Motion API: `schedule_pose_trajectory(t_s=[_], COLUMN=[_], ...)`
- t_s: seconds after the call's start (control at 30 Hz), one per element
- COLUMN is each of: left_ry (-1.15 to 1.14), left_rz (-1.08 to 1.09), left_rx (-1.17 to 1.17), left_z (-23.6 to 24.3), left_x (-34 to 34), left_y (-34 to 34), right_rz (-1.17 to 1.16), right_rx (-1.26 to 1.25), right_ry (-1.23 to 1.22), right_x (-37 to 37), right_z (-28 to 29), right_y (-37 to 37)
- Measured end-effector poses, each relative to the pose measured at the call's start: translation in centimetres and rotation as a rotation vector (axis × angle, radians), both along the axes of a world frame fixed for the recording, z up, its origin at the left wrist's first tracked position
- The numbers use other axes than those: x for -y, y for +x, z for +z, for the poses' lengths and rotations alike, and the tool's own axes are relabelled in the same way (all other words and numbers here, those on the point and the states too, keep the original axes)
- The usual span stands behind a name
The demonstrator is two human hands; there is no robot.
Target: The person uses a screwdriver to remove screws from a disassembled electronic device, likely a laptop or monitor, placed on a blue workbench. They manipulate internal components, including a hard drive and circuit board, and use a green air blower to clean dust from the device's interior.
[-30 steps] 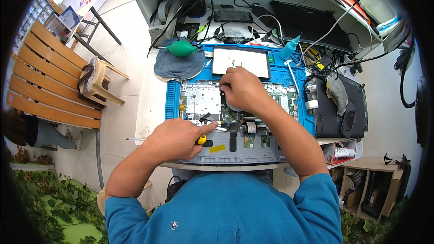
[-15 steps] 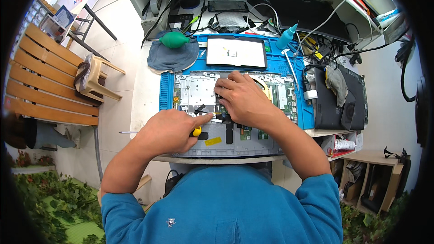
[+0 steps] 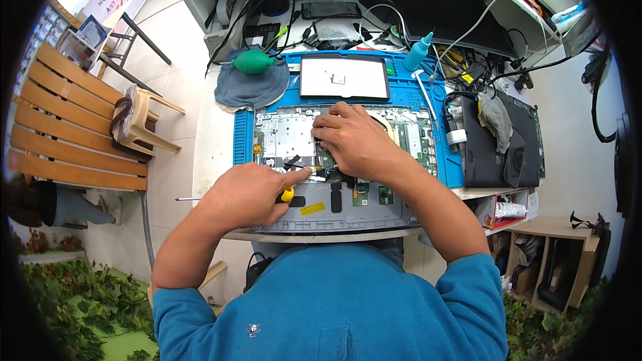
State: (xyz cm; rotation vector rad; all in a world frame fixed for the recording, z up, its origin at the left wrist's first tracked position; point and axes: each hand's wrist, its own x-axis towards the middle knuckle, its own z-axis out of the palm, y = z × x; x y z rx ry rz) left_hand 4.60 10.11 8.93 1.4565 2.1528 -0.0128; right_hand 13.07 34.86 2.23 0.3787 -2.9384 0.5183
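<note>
Bends both arms over an opened laptop chassis (image 3: 354,220), flat on a ribbed blue mat (image 3: 243,144) directly in front of the torso. Arches the right hand (image 3: 351,139) palm down, fingers bent and close together, tips lowered near the edge of a matte silver plate (image 3: 287,135); cannot tell if pinching anything beneath. Curls the left hand (image 3: 242,194) around the yellow handle of a screwdriver (image 3: 287,194), thin metal shaft jutting leftward, while stretching the index finger straight toward small black strips on the chassis. Along the near edge, smooth grey plastic with a slanted piece of yellow tape (image 3: 312,208); past the right hand, a curved gold-coloured pipe (image 3: 392,132). Beyond, a white rectangular panel (image 3: 344,79) framed in black. To its left, a rounded green bulb (image 3: 253,61) on crumpled grey-blue cloth (image 3: 249,92); to its right, a turquoise bottle (image 3: 418,53) tapering to a point. Farther right, wrinkled grey fabric (image 3: 495,125) draped over a flat black casing (image 3: 480,162).
</note>
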Motion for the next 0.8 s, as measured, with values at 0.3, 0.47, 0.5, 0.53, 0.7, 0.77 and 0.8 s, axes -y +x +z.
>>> schedule_pose_trajectory(t_s=[0.3,0.47,0.5,0.53,0.7,0.77,0.8], left_ry=[-0.032,-0.048,-0.047,-0.046,-0.048,-0.027,-0.029], left_rz=[0.005,0.017,0.018,0.020,0.017,0.007,0.011], left_rx=[0.027,0.057,0.060,0.063,0.084,0.087,0.089], left_z=[0.1,-0.3,-0.4,-0.5,-0.2,-0.3,-0.3], left_x=[0.0,0.2,0.2,0.3,0.0,0.1,0.1], left_y=[-0.4,-0.7,-0.7,-0.7,-0.8,-0.8,-0.8], right_rz=[0.035,0.005,0.005,0.002,-0.030,-0.043,-0.050], right_rx=[-0.014,0.000,-0.015,-0.005,0.015,0.011,0.009], right_ry=[-0.008,-0.009,-0.009,-0.006,-0.018,-0.022,-0.023], right_x=[0.3,0.8,0.9,1.0,1.4,1.7,1.7], right_z=[0.4,0.8,0.7,0.7,1.1,0.9,0.9], right_y=[0.4,0.7,0.7,0.6,0.6,0.7,0.8])
